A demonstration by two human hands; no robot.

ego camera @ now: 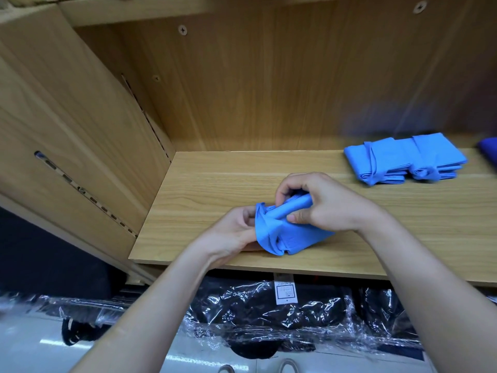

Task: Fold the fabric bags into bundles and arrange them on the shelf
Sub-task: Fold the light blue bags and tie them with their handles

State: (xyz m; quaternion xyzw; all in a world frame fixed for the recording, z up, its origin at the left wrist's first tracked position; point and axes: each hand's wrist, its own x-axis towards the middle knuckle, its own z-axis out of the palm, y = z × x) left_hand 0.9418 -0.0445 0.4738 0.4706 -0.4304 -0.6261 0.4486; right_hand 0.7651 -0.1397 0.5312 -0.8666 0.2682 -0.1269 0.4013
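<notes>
Blue fabric bag (293, 238) — judged light, limp, apt to unroll — pinched at its rolled top by right hand (322, 205); left hand (236, 232) apparently grips its end, fingers part-hidden.

Single head-worn view, angled forward and down, close over wooden shelf (215, 184), wide-angle

A bright blue fabric bag (289, 234) lies on a light wood-grain shelf (215, 189). Two finished bundles (403, 160) are the same blue. Black items in clear glossy plastic (269, 313) sit below.
</notes>
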